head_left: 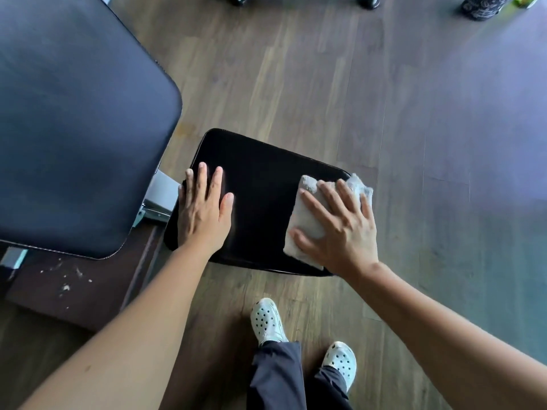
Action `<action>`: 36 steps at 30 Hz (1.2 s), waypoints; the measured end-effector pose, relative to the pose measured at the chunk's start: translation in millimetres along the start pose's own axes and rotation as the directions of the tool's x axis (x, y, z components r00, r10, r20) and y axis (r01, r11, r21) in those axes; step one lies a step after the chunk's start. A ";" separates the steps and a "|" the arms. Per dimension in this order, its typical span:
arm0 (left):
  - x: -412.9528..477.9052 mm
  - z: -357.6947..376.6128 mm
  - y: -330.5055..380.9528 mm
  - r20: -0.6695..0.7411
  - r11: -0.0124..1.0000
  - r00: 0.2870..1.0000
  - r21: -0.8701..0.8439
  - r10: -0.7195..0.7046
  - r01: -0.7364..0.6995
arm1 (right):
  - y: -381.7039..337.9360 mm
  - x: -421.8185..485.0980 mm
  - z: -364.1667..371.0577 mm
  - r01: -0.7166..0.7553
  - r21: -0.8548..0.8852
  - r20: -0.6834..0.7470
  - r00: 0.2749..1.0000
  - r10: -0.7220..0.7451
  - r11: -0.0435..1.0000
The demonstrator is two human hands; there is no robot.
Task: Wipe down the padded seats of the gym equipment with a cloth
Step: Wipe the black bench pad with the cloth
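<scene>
Right hand [337,229] spread flat, pressing folded grey cloth [307,214] at right edge of black padded seat [260,202], left hand [204,208] flat with straight fingers at left edge, bare centre between.

Seat pad [260,202]: smooth black leather-look upholstery with a slight sheen. Cloth [307,214] on the right part of the seat pad: pale grey terry, rough and fluffy. Backrest pad [74,128], left of the seat pad: smooth dark matt covering, stitched edge. Bracket [161,193] between them: bare silver metal. Floor [325,84] beneath: matt wood-grain planks.
</scene>
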State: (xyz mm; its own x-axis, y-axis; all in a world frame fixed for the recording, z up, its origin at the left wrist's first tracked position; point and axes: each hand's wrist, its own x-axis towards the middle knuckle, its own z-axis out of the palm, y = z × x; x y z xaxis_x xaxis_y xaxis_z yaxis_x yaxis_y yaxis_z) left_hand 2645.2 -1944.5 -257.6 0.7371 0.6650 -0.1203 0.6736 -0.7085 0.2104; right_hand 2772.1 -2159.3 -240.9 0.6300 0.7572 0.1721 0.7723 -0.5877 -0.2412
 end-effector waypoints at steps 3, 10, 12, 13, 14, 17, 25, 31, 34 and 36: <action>0.0 -0.4 0.5 0.013 1.000 1.000 -0.010 0.002 -0.001 | -19.1 -30.8 -0.8 0.007 -0.007 0.043 0.999 -0.007 1.000; 0.1 -4.0 -9.2 0.033 0.997 0.999 -0.066 0.043 -0.041 | -55.5 -17.3 12.4 0.047 -0.082 0.080 0.996 -0.041 0.996; 0.6 -4.3 -11.2 0.021 0.995 0.998 -0.076 0.066 -0.065 | -58.5 -2.7 16.3 0.038 -0.067 0.099 0.995 -0.031 0.997; 0.9 -4.3 -11.7 0.015 0.994 0.997 -0.081 0.071 -0.070 | -58.6 5.0 18.6 0.028 -0.062 0.097 0.995 -0.022 0.998; 1.0 -4.5 -11.9 0.011 0.994 0.997 -0.084 0.072 -0.071 | -57.5 12.4 21.3 0.022 -0.060 0.089 0.996 -0.017 0.998; 0.8 -4.2 -11.9 0.006 0.994 0.997 -0.084 0.077 -0.076 | -47.1 29.6 27.0 0.035 -0.049 0.007 0.999 -0.035 0.998; -0.2 -2.6 -15.6 0.021 0.994 0.997 -0.081 0.078 -0.076 | 6.2 57.0 14.4 -0.052 -0.139 -0.196 0.980 0.024 0.989; -0.9 -13.3 -1.6 0.048 0.991 0.998 -0.129 0.039 -0.033 | 23.2 49.0 -7.6 -0.191 -0.106 -0.079 0.980 0.184 0.976; -5.3 -27.2 17.1 0.043 0.989 0.997 -0.136 0.066 -0.059 | 24.2 35.4 -21.8 -0.286 -0.068 -0.020 0.958 0.285 0.956; -7.3 -41.3 34.3 0.026 0.983 0.996 -0.168 0.084 -0.078 | 22.1 27.2 -34.2 -0.328 -0.054 0.003 0.945 0.328 0.943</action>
State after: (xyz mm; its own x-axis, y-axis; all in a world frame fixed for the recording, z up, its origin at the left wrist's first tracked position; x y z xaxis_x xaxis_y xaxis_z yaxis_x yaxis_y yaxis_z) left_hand 2660.7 -1963.9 -209.4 0.7921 0.5969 -0.1277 0.5951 -0.7088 0.3787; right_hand 2809.0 -2161.4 -208.8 0.8485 0.5231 0.0808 0.5264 -0.8179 -0.2322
